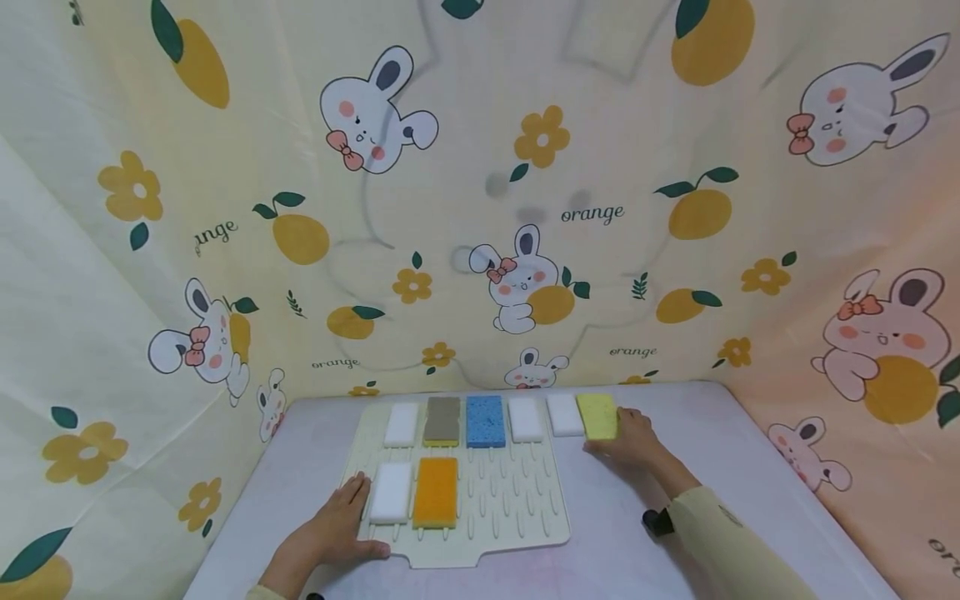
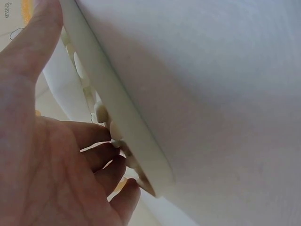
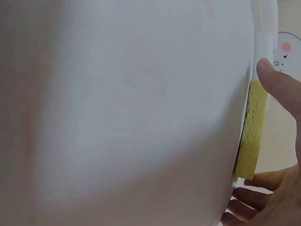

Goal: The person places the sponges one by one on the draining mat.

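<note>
My left hand (image 1: 336,527) rests at the near-left corner of a pale drying board (image 1: 517,517) with raised pegs. Its fingers (image 2: 110,169) reach the left rim and its thumb lies along the front. My right hand (image 1: 637,442) holds a yellow sponge (image 1: 597,417) between thumb and fingers, beyond the board's right edge. Against its left side sits a white sponge (image 1: 564,415). On the board's back row are a white sponge (image 1: 402,425), a grey-topped sponge (image 1: 442,421), a blue sponge (image 1: 486,422) and another white one. A white sponge (image 1: 392,492) and an orange sponge (image 1: 436,492) lie in front.
The board stands on a table with a pale cloth (image 1: 622,533). A patterned curtain (image 1: 465,192) with rabbits and oranges hangs around the back and sides. A small black object (image 1: 657,522) shows by the right sleeve.
</note>
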### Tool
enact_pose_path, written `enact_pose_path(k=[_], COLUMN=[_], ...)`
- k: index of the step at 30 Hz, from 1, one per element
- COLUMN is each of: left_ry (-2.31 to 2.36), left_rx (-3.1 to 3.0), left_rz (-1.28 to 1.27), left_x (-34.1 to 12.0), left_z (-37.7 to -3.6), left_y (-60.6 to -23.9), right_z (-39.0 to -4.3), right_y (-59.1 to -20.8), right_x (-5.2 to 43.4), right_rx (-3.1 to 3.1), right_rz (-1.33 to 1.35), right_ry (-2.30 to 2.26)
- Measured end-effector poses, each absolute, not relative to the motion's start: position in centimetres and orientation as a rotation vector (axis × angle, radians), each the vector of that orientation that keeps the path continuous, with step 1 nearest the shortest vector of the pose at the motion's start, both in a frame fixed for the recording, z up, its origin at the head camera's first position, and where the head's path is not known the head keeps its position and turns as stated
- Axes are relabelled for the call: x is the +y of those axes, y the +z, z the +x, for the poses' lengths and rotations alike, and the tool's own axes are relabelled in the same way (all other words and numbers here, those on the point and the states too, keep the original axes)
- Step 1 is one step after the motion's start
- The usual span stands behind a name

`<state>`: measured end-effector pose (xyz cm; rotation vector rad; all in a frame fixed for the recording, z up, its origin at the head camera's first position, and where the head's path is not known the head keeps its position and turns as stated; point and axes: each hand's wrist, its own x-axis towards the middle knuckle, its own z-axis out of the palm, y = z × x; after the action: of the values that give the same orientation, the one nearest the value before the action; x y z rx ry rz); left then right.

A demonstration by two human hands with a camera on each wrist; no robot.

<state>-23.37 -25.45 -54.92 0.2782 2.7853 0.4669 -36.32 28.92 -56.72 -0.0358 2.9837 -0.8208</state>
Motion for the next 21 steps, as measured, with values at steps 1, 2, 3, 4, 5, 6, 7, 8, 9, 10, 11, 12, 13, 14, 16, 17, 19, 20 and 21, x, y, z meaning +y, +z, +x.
enact_pose_path(k=[1,2,3,4,5,6,7,8,9,10,11,12,13,14,16,17,19,20,21], left_ry=[0.469,0.469,0.470,0.469,0.471,0.474,0.474,0.474,0.476,0.475,0.476,0.478,0.478,0.482,0.489,0.492,0.496,0.499,0.496], left_rx=[2.786,2.786,2.786,2.786,2.785,2.785,2.784,2.783,2.782,2.781,2.780,2.779,2.779,2.779,2.781,2.783,2.786,2.786,2.787], left_rz=[0.279,0.282,0.281,0.281,0.280,0.282,0.282,0.282,0.280,0.279,0.279,0.281,0.284,0.286,0.298,0.309,0.316,0.317,0.318], left_x=[-25.43,-25.40,-25.38,-25.37,-25.36,-25.37,-25.37,-25.37,-25.37,-25.37,-25.38,-25.40,-25.41,-25.42,-25.45,-25.47,-25.49,-25.49,-25.50], left_z=[-23.36,-23.35,-23.35,-23.34,-23.34,-23.34,-23.34,-23.34,-23.32,-23.28,-23.24,-23.21,-23.19,-23.15,-23.09,-23.08,-23.04,-23.05,-23.05], left_y=[-54.87,-54.80,-54.78,-54.75,-54.73,-54.73,-54.74,-54.73,-54.72,-54.71,-54.69,-54.70,-54.68,-54.64,-54.61,-54.61,-54.61,-54.64,-54.68], right_z=[-36.34,-36.34,-36.34,-36.34,-36.32,-36.34,-36.37,-36.39,-36.41,-36.43,-36.43,-36.47,-36.46,-36.44,-36.37,-36.35,-36.25,-36.22,-36.18], right_y=[-56.76,-56.79,-56.79,-56.82,-56.85,-56.87,-56.89,-56.88,-56.88,-56.91,-56.91,-56.93,-56.92,-56.87,-56.82,-56.81,-56.72,-56.71,-56.70], right_x=[28.88,28.85,28.81,28.80,28.75,28.72,28.69,28.62,28.56,28.49,28.41,28.36,28.30,28.23,28.15,28.15,28.16,28.20,28.23], right_rx=[2.992,3.006,3.014,3.021,3.026,3.028,3.030,3.031,3.026,3.023,3.020,3.015,3.013,3.010,3.005,3.004,3.004,3.001,2.998], right_rz=[-0.045,-0.058,-0.062,-0.062,-0.054,-0.044,-0.034,-0.024,-0.008,0.005,0.013,0.021,0.023,0.027,0.035,0.037,0.037,0.044,0.054], right_ry=[-0.821,-0.812,-0.806,-0.798,-0.789,-0.779,-0.771,-0.766,-0.768,-0.771,-0.773,-0.778,-0.782,-0.790,-0.804,-0.813,-0.828,-0.843,-0.857])
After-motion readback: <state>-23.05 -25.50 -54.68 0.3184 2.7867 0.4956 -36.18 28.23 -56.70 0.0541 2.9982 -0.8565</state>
